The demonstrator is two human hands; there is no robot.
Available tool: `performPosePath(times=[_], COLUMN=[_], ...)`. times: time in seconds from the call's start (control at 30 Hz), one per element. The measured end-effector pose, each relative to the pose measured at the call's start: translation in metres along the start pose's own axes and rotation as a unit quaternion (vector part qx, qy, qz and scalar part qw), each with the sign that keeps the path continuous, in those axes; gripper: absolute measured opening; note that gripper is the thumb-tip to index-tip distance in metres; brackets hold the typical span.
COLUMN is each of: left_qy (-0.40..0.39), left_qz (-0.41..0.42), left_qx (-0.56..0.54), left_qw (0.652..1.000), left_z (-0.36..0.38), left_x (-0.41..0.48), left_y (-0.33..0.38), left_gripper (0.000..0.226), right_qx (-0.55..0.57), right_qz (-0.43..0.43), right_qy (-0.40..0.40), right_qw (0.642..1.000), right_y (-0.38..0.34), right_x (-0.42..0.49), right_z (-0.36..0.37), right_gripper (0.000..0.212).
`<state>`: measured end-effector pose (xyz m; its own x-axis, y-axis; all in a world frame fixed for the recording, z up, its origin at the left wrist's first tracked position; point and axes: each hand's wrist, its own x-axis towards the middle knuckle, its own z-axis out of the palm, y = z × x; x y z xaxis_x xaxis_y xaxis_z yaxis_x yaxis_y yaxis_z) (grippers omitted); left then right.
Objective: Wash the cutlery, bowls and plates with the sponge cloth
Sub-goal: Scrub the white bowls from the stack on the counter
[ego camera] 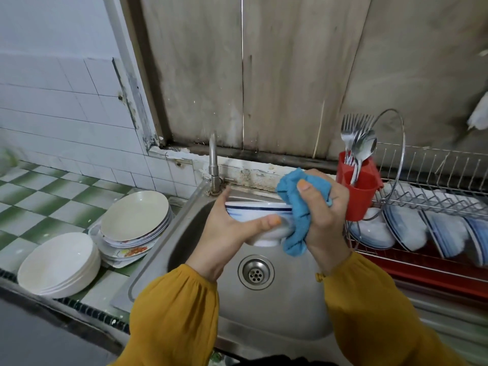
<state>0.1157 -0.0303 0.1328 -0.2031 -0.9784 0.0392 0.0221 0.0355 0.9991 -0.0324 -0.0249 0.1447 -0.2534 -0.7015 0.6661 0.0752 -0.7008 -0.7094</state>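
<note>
On the counter at the left, two stacks seem unwashed: white bowls point(59, 262) and plates point(134, 220), nested too tightly to count. Over the sink point(277, 313) the left hand point(227, 233) grips one blue-rimmed bowl point(260, 223), and the right hand point(327, 215) clutches the single sponge cloth point(295, 207) against its rim. The red holder point(360, 191) of cutlery and at least four dishes point(406, 228) in the rack point(427, 199) suggest roughly halfway.

White blue-striped bowl point(260, 208) tilted above sink point(277, 313); blue sponge cloth point(294, 204) bunched against its right side.
</note>
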Motion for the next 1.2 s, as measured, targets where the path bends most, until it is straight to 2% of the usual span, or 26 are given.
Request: performPosePath(times=[0.07, 0.1, 0.13, 0.2, 0.27, 0.3, 0.37, 0.4, 0.47, 0.5, 0.53, 0.6, 0.67, 0.77, 0.83, 0.87, 0.9, 1.0, 1.03, 1.07, 1.1, 1.2], left_qy=[0.001, 0.007, 0.014, 0.031, 0.032, 0.028, 0.028, 0.027, 0.02, 0.019, 0.013, -0.009, -0.017, -0.03, -0.032, -0.034, -0.034, -0.034, -0.04, -0.043, -0.042, -0.053], left_qz=[-0.018, -0.013, -0.002, 0.035, 0.084, 0.103, 0.148, 0.175, 0.225, 0.245, 0.258, 0.277, 0.28, 0.264, 0.26, 0.26, 0.261, 0.262, 0.254, 0.25, 0.25, 0.27], left_qx=[-0.028, -0.019, 0.007, 0.093, 0.152, 0.162, 0.173, 0.176, 0.188, 0.209, 0.234, 0.272, 0.29, 0.27, 0.26, 0.255, 0.247, 0.242, 0.233, 0.229, 0.232, 0.261], left_qw=[0.999, 1.0, 1.0, 0.995, 0.984, 0.981, 0.973, 0.968, 0.956, 0.947, 0.937, 0.921, 0.915, 0.925, 0.929, 0.931, 0.933, 0.934, 0.938, 0.94, 0.939, 0.925], left_z=[0.001, 0.001, 0.001, 0.002, 0.003, 0.003, 0.004, 0.004, 0.002, 0.001, -0.001, -0.006, -0.014, -0.029, -0.035, -0.035, -0.032, -0.02, -0.018, -0.019, -0.022, -0.037], left_x=[0.005, 0.007, 0.008, 0.007, 0.003, 0.001, -0.001, -0.002, -0.001, 0.0, 0.001, 0.003, 0.005, 0.008, 0.005, 0.004, 0.002, 0.002, 0.002, 0.003, 0.003, 0.001], left_y=[-0.001, -0.002, -0.003, -0.004, -0.007, -0.008, -0.003, 0.0, 0.004, 0.005, 0.006, 0.006, 0.008, 0.01, 0.012, 0.014, 0.014, 0.011, 0.011, 0.01, 0.01, 0.011], left_gripper=[0.126, 0.112, 0.108, 0.123, 0.139, 0.143, 0.147, 0.147, 0.143, 0.142, 0.141, 0.139, 0.139, 0.144, 0.144, 0.144, 0.142, 0.136, 0.136, 0.136, 0.138, 0.141], right_qx=[0.081, 0.12, 0.141, 0.102, 0.047, 0.03, -0.028, -0.084, -0.242, -0.319, -0.365, -0.337, -0.214, -0.154, -0.189, -0.205, -0.209, -0.184, -0.155, -0.121, -0.098, -0.139], right_qz=[0.115, 0.184, 0.231, 0.245, 0.21, 0.201, 0.212, 0.224, 0.203, 0.183, 0.164, 0.181, 0.24, 0.225, 0.203, 0.199, 0.2, 0.188, 0.198, 0.209, 0.211, 0.157], right_qy=[0.042, 0.064, 0.088, 0.126, 0.133, 0.113, 0.004, -0.067, -0.183, -0.199, -0.182, -0.144, -0.16, -0.303, -0.396, -0.399, -0.368, -0.164, -0.136, -0.147, -0.197, -0.412], right_qw=[0.989, 0.973, 0.959, 0.956, 0.967, 0.973, 0.977, 0.969, 0.931, 0.909, 0.898, 0.913, 0.933, 0.913, 0.875, 0.871, 0.884, 0.951, 0.958, 0.959, 0.952, 0.887], right_y=[-0.005, -0.008, -0.008, -0.015, -0.024, -0.027, -0.033, -0.033, -0.027, -0.023, -0.02, -0.018, -0.016, -0.033, -0.043, -0.045, -0.042, -0.029, -0.024, -0.022, -0.022, -0.031], right_x=[0.009, 0.014, 0.022, 0.041, 0.056, 0.06, 0.057, 0.05, 0.034, 0.026, 0.019, 0.011, 0.01, 0.02, 0.032, 0.037, 0.041, 0.033, 0.028, 0.023, 0.019, 0.024], right_z=[-0.004, -0.006, -0.009, -0.011, -0.006, -0.001, 0.009, 0.012, 0.016, 0.019, 0.022, 0.029, 0.031, 0.023, 0.018, 0.017, 0.016, 0.025, 0.029, 0.032, 0.032, 0.019], right_gripper=[0.025, 0.032, 0.039, 0.038, 0.024, 0.018, 0.008, 0.011, 0.033, 0.04, 0.043, 0.04, 0.036, 0.044, 0.048, 0.047, 0.045, 0.034, 0.033, 0.035, 0.037, 0.038])
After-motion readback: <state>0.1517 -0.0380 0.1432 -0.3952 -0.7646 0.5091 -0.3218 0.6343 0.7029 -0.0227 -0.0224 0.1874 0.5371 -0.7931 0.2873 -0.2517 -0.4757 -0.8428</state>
